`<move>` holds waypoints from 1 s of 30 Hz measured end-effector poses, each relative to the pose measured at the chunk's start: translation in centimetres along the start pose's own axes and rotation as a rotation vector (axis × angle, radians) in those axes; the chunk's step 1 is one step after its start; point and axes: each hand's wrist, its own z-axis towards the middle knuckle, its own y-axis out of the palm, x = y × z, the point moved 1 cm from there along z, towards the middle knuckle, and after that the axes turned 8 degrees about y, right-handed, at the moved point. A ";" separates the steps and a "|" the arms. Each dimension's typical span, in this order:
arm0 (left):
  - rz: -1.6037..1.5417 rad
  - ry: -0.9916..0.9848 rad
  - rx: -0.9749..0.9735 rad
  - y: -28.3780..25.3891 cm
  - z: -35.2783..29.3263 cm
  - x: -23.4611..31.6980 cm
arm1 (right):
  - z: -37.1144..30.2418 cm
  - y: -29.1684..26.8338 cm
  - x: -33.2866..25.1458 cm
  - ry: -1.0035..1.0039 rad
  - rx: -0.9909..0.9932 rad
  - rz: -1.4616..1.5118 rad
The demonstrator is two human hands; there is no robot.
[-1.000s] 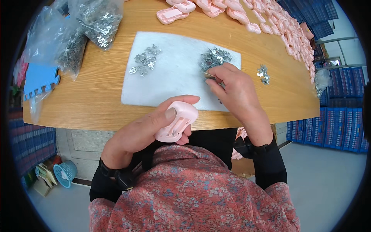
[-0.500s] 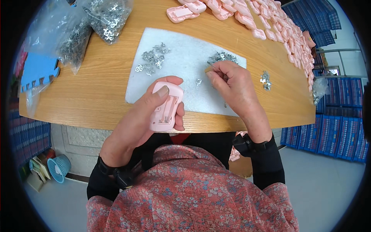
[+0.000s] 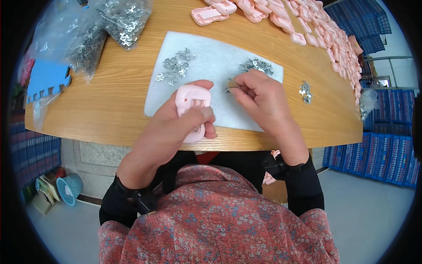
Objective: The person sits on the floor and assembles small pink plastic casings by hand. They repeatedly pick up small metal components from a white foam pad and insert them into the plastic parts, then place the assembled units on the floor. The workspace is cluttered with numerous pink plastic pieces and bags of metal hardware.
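Note:
A pale pink plastic casing (image 3: 192,94) with a battery compartment lies in my left hand (image 3: 169,119), held upright with the thumb across the compartment. My right hand (image 3: 261,94) is closed in a pinch over the white foam sheet (image 3: 215,108). A thin grey metal piece (image 3: 235,81) juts from its fingertips, beside a tan bit I cannot identify. Just under those fingertips shows a small dark piece. Behind my right hand is a heap of small silvery metal contacts (image 3: 256,66); another loose group of metal contacts (image 3: 176,65) lies on the left of the sheet.
Pink casings (image 3: 307,26) pile along the far right of the wooden table (image 3: 110,101). A few more contacts (image 3: 306,92) sit right of the sheet. Clear bags of metal parts (image 3: 125,22) and a blue foam mat (image 3: 46,79) occupy the far left.
My left thumb has slid down across the compartment, and the casing has shifted slightly up. My right hand has moved a little left and down, to where a single loose contact lay.

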 end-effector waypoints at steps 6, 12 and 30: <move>0.464 0.244 0.023 1.2 2.8 0.2 | -0.6 -1.0 -1.2 0.020 0.013 0.073; 0.663 0.267 0.009 1.9 4.1 0.9 | -0.9 -1.0 -1.4 -0.029 0.056 0.039; 0.375 0.139 0.026 1.4 5.3 0.3 | -1.2 -0.5 0.8 -0.026 0.162 -0.243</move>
